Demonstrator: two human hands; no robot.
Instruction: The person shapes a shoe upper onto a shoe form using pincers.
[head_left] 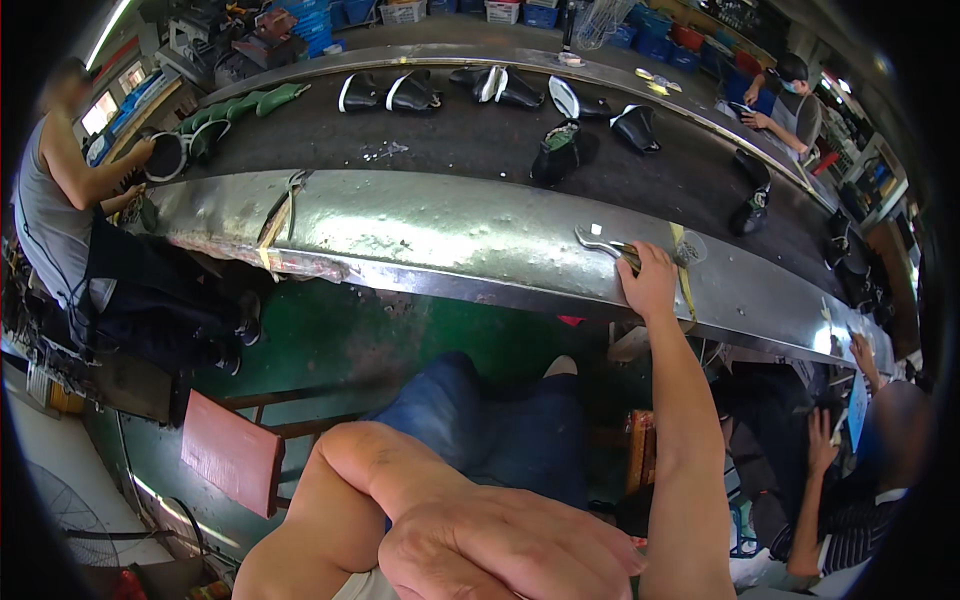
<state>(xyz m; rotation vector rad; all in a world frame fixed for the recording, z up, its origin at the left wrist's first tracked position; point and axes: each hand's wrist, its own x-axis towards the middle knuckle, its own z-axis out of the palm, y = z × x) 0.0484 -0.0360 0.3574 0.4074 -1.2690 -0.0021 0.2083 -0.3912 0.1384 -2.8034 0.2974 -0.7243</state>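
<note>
My right hand [652, 282] reaches to the front edge of the metal bench ledge [440, 225]. Its fingers are wrapped round the handles of metal pincers [597, 242], whose curved head lies on the ledge pointing left. Just beyond the head is a small white piece [596, 229]. To the right of the hand sits a clear round container [690, 248] beside a yellow strap. Close to the camera, my left hand [510, 545] is held in front of my body, its back showing. Its fingertips are mostly hidden, so whether it holds anything is unclear.
Several black shoe uppers [415, 92] stand on the dark belt [340, 135] behind the ledge. Another pair of pincers [284, 208] rests farther left. Co-workers stand at left [70, 200] and far right [790, 105]; another sits at lower right [850, 500]. A reddish stool [230, 450] is at left.
</note>
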